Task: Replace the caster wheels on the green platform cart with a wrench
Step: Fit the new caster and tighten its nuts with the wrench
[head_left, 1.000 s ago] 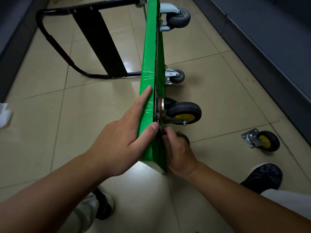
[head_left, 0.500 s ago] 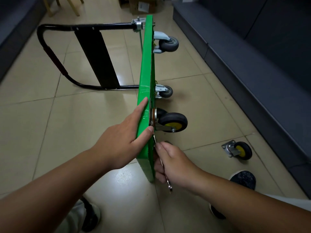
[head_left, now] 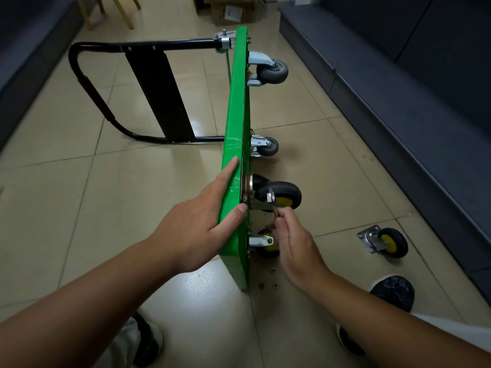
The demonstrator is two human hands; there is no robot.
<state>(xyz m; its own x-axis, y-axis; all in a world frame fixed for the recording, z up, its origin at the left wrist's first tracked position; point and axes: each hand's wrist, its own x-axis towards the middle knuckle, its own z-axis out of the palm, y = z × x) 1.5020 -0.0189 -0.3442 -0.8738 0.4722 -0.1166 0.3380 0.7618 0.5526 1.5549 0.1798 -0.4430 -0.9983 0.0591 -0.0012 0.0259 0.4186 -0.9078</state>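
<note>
Currently in view: head camera.
Cart: green platform cart (head_left: 235,123) on edge on the floor (head_left: 132,208); stiff, probably heavy, tippy.
Left hand (head_left: 194,229): fingers (head_left: 227,172) straight, pressed on the deck edge.
Right hand (head_left: 297,243): fingers pinching the wrench (head_left: 273,204) near the yellow-hubbed caster (head_left: 284,193).
Grip: wrench shaft, low.

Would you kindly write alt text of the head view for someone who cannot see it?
A green platform cart stands on its side on a tiled floor; the left hand presses flat against its deck while the right hand holds a wrench by a mounted yellow-hubbed caster. A loose caster lies on the floor nearby.
</note>
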